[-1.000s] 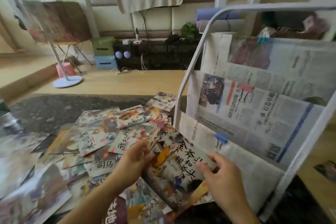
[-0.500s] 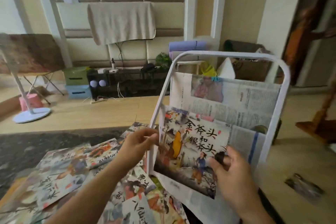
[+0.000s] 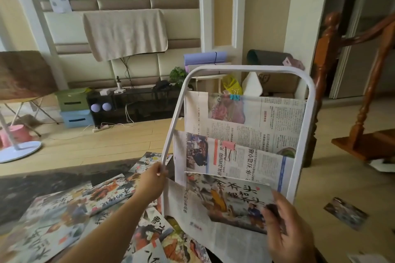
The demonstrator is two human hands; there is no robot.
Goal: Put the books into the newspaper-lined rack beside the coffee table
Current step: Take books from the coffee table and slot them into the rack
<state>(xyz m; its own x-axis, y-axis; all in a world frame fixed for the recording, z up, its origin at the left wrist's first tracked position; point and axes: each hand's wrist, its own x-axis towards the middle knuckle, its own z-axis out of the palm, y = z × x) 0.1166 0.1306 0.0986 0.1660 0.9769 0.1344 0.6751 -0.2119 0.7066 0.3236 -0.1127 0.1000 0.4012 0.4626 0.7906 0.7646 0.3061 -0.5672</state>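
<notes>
A white tube-frame rack [image 3: 311, 113] with newspaper-lined tiers stands in front of me. My left hand [image 3: 152, 181] grips the rack's left tube. My right hand [image 3: 286, 232] holds a picture book [image 3: 230, 198] with large Chinese characters by its right edge. The book sits upright against the lowest newspaper pocket, below the middle tier; I cannot tell whether it is inside the pocket or in front of it. Several more picture books [image 3: 70, 218] lie spread on the dark coffee table [image 3: 25, 190] at lower left.
A wooden stair post and banister [image 3: 322, 83] rise right of the rack. A loose book [image 3: 345, 213] lies on the wood floor at right. A fan base [image 3: 19, 151], storage boxes [image 3: 73, 111] and a low black shelf [image 3: 136, 102] stand along the far wall.
The book rose from the table pile to the rack front, then dropped to the lowest pocket. My left hand let go of it and took hold of the rack's left tube.
</notes>
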